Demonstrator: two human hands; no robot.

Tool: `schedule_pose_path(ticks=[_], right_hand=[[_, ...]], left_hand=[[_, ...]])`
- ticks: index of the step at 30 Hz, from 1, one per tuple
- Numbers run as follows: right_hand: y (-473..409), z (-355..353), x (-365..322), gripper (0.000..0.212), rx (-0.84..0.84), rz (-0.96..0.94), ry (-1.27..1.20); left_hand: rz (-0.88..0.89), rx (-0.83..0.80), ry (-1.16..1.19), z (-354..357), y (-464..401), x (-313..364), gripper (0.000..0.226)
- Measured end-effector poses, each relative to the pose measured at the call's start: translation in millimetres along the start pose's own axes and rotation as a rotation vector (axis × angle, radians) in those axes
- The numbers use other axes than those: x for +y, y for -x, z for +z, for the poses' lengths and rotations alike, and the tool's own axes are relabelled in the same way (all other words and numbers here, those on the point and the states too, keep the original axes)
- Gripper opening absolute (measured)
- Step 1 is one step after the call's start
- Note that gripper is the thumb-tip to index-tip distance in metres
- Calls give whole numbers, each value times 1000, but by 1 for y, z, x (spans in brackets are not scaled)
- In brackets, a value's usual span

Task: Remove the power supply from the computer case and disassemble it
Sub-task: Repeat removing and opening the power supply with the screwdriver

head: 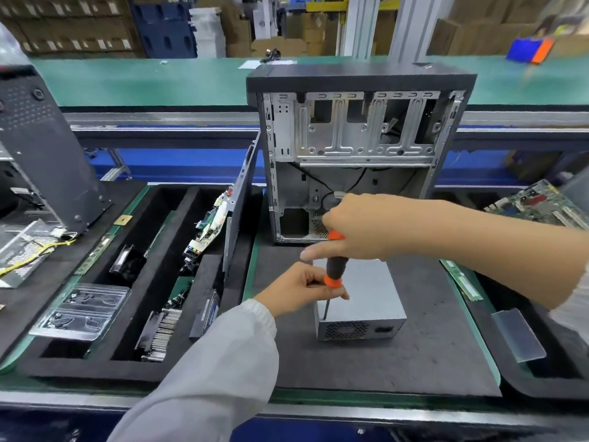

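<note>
The grey power supply (369, 298) lies on the black foam mat in front of the open computer case (357, 148), out of it. A screwdriver (335, 261) with a black and orange handle stands upright, its shaft tip on the supply's near left top corner. My right hand (360, 228) grips the top of the handle, with the index finger stretched out to the left. My left hand (299, 287) pinches the lower orange collar of the handle. The case stands upright with its side open, and its interior looks mostly bare.
A black foam tray (134, 355) at the left holds a fan, a heatsink, a drive, circuit boards and a clear plastic insert. A dark side panel (237, 215) leans beside the case. A motherboard (538, 202) and a memory stick (462, 282) lie at the right. A green conveyor (143, 78) runs behind.
</note>
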State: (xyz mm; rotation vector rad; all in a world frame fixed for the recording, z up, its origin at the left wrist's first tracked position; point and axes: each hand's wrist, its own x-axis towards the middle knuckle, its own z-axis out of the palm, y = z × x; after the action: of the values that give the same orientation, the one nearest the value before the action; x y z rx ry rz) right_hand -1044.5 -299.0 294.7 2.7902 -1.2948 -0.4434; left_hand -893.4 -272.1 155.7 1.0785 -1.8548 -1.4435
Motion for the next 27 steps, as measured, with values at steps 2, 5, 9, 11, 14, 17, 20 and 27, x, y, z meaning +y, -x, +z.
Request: schedule_pose_path(ticks=[2,5,9,11,14,17,20,27], right_hand=[[-3,4,-4,60,31,-2,93],[5,-7,3,10,-160,-111,-77],[15,-15,2,57,-180,2,-194],[11,-10,-6,70,-119,166,-112],[7,-5,-13,57,-29,173,95],[13,-14,-6,16,-172,10,-66],[19,-19,-2,54,-212,-14,-168],[6,-8,-11,38,-39,99,77]], left_hand=[[8,-22,-16,-1,-2,2,10],[2,-43,15,-2,-3,5,9],[-24,-13,98,-2,-5,3,12],[-23,-11,75,-4,-5,2,18],[-20,-28,84,-4,-4,4,9],[5,-59,104,-4,-5,2,7],[30,-86,80,-5,-7,2,8],[-3,-76,40,-6,-7,5,11]])
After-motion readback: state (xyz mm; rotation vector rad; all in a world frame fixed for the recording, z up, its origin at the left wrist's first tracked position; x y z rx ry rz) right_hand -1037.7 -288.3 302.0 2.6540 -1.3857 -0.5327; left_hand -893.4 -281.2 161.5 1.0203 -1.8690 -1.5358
